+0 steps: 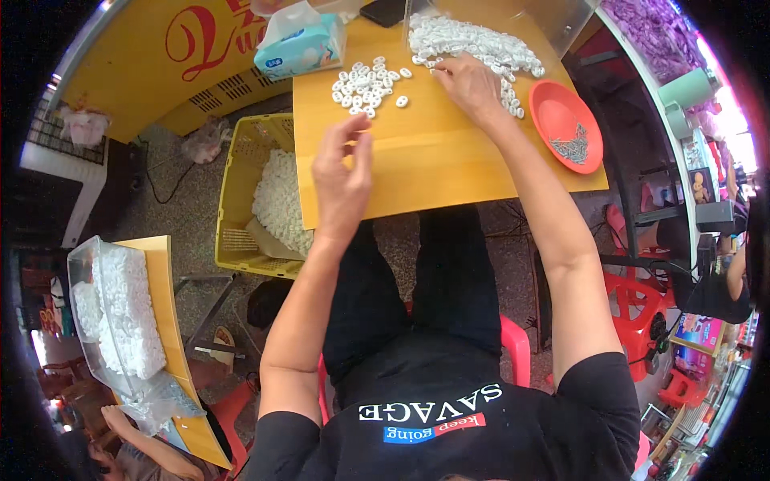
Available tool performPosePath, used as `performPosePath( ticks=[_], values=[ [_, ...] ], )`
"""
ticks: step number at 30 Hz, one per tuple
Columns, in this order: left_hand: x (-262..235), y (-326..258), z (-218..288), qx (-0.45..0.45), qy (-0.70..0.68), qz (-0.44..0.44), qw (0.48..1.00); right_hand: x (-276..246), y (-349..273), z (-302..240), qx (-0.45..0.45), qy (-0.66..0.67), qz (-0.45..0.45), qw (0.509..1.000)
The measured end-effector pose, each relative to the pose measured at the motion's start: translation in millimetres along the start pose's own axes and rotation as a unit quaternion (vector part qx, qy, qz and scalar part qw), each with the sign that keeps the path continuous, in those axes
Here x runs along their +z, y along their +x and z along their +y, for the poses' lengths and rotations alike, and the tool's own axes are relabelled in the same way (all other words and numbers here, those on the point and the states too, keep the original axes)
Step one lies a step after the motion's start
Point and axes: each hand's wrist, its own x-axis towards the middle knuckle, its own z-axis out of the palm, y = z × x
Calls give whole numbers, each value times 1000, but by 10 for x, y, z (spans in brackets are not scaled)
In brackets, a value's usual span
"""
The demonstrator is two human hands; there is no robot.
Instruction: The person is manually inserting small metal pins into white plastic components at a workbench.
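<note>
On the yellow tabletop (417, 164), a loose pile of small white oval plastic pieces with holes (365, 86) lies at the left. My left hand (343, 176) hovers just below that pile, its thumb and fingers apart with nothing visible between them. A larger heap of white plastic pieces (489, 48) spreads across the far right. At the near left edge of this heap is my right hand (472, 88), palm down, thumb and fingertips pinched together. What sits in the pinch is too small to make out. Two single ovals lie between the piles.
An orange-red dish (566, 128) of thin metal pins or screws stands at the right edge. A tissue pack (301, 44) sits at the far left corner. Below on the left is a yellow crate (233, 192) of white pieces. Another person works at a side table (164, 297).
</note>
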Motion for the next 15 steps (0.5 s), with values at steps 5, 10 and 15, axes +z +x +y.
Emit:
performPosePath(
  ticks=[5,10,15],
  values=[
    [426,-29,-7,-69,-86,-68,992,76,7,27,-43,-34,6,998],
    [536,-83,-47,-124,-148,-91,977,13,-205,22,-83,-27,25,996],
    [548,-77,-109,-122,-193,-55,972,-278,-537,-160,139,421,-117,889]
  ],
)
